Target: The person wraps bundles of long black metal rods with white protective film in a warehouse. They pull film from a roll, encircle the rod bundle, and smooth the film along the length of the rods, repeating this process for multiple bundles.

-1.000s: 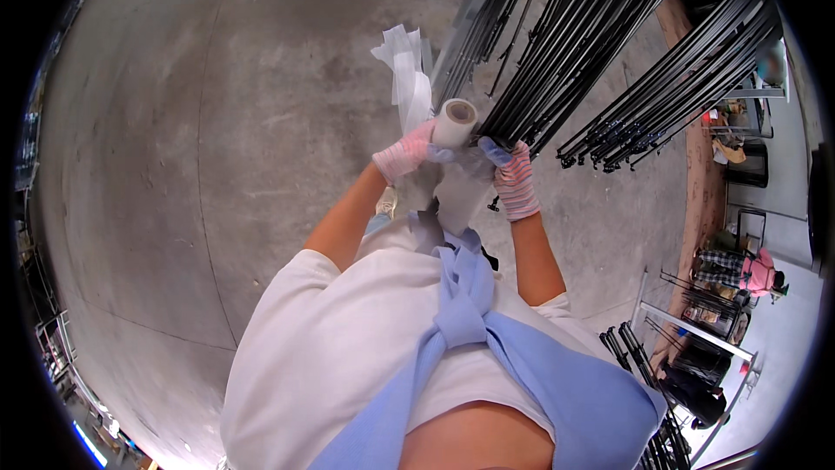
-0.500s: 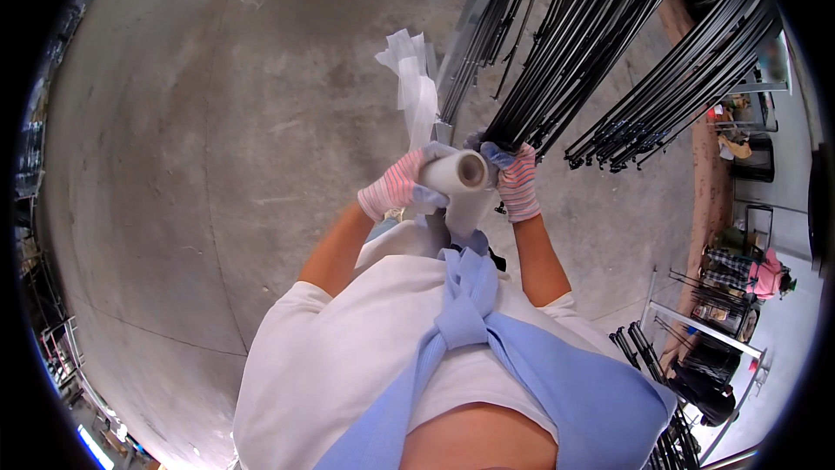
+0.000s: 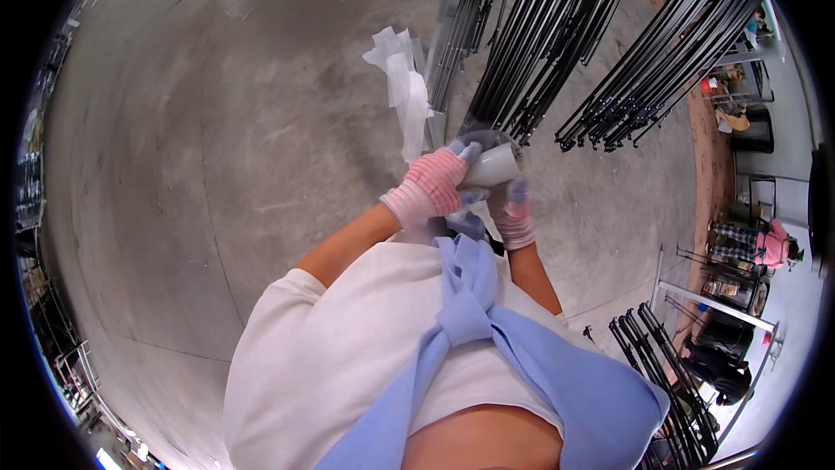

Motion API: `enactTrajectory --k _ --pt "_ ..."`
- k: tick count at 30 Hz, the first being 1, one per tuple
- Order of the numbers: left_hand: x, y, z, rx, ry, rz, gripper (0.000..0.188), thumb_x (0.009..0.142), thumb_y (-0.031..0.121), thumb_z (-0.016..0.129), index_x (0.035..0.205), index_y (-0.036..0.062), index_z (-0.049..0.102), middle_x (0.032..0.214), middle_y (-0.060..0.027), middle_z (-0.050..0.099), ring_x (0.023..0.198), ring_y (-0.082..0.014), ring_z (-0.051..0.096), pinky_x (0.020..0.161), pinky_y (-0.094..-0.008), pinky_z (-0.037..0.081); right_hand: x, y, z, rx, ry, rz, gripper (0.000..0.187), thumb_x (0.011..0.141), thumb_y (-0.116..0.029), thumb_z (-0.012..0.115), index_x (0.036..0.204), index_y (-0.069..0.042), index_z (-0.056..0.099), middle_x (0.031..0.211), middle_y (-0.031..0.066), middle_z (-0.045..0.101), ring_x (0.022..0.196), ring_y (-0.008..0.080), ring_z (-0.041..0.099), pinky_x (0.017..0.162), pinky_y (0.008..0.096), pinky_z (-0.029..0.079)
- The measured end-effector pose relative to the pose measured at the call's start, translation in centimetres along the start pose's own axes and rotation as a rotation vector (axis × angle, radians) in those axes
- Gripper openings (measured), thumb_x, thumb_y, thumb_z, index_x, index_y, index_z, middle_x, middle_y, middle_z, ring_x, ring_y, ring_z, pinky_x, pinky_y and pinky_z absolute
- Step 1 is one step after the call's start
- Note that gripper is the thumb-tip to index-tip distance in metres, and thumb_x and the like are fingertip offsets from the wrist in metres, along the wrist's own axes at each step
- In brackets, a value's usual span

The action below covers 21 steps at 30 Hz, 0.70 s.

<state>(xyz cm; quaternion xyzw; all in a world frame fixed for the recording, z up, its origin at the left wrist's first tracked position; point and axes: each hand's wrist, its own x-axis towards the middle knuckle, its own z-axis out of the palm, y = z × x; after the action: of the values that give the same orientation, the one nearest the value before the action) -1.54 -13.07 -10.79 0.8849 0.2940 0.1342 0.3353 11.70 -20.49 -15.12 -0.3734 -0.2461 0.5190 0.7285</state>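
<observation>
My left hand (image 3: 435, 185), in a pink-striped glove with grey-blue fingertips, grips a roll of translucent plastic film (image 3: 496, 166). The roll lies nearly sideways, close under the lower ends of a bundle of thin black rods (image 3: 539, 44). Greyish film (image 3: 481, 135) shows between the roll and the rod ends. My right hand (image 3: 511, 213), gloved alike, is just below the right end of the roll; motion smears its fingers, so their grip is unclear. Crumpled strips of whitish film (image 3: 402, 87) hang at the rack's metal bar (image 3: 448, 31), left of the rods.
A second bundle of black rods (image 3: 670, 61) hangs to the right. More black rods (image 3: 661, 374) stand at the lower right by a metal frame (image 3: 718, 309). Concrete floor (image 3: 287, 122) spreads to the left. A person in pink (image 3: 770, 248) is at the far right.
The roll has turned from pointing its open core at me to lying sideways, and shifted right. My right hand has dropped from the rod ends to below the roll. My left hand has moved right.
</observation>
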Motion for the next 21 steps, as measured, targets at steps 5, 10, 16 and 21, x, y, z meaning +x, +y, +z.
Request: enactTrajectory --k 5,10,16,21 --pt "0.9 -0.7 -0.9 0.163 -0.088 -0.095 0.044 0.065 0.030 0.062 0.096 0.0018 0.051 0.082 -0.0162 0.055 0.073 -0.0311 0.054 0.066 -0.0341 0.045 0.2 -1.0 0.8 -0.106 0.095 0.023 0.043 0.070 -0.016 0.059 0.108 -0.005 0.042 0.098 0.0057 0.049 0.088 0.0146 0.049 0.078 0.0281 0.039" --pt "4.9 -5.5 2.4 -0.702 0.362 -0.089 0.037 0.069 0.024 0.064 0.097 0.0026 0.053 0.089 -0.0069 0.058 0.081 -0.0161 0.055 0.072 -0.0271 0.044 0.0 -1.0 0.8 0.044 0.239 0.084 0.043 0.069 -0.013 0.060 0.107 -0.005 0.042 0.095 0.0044 0.051 0.087 0.0140 0.049 0.078 0.0277 0.040" --pt "5.3 -6.0 2.7 -1.529 -0.171 -0.047 0.022 0.075 0.014 0.059 0.094 0.0046 0.057 0.090 -0.0004 0.057 0.082 -0.0081 0.053 0.073 -0.0212 0.043 -0.3 -1.0 -1.7 -0.050 0.241 0.045 0.034 0.072 -0.014 0.059 0.102 -0.004 0.046 0.092 0.0051 0.054 0.085 0.0170 0.053 0.076 0.0301 0.043" --pt "5.3 -6.8 2.8 -1.466 -0.225 -0.073 0.024 0.073 0.015 0.062 0.094 0.0046 0.057 0.087 0.0005 0.057 0.081 -0.0070 0.053 0.068 -0.0201 0.044 2.7 0.5 -8.1 -0.312 0.270 0.165 0.027 0.073 -0.016 0.060 0.095 -0.003 0.049 0.084 0.0051 0.056 0.072 0.0162 0.055 0.064 0.0300 0.046"
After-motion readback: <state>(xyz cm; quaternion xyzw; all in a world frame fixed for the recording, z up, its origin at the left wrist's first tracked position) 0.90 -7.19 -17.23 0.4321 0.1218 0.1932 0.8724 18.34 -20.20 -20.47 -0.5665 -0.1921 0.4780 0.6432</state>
